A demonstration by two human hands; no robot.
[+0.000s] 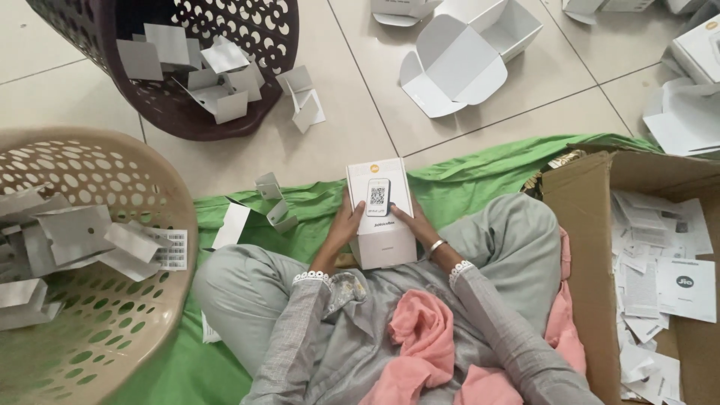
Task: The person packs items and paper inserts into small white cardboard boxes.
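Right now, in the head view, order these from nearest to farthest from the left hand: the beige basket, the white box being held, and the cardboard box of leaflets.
1. White box: held in the left hand, at centre.
2. Beige basket: on the left side.
3. Cardboard box: on the right side, beyond the right hand.

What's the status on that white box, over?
Both hands, left hand and right hand, shut on white box, held upright over lap. Card scraps on green cloth nearby, none blocking.
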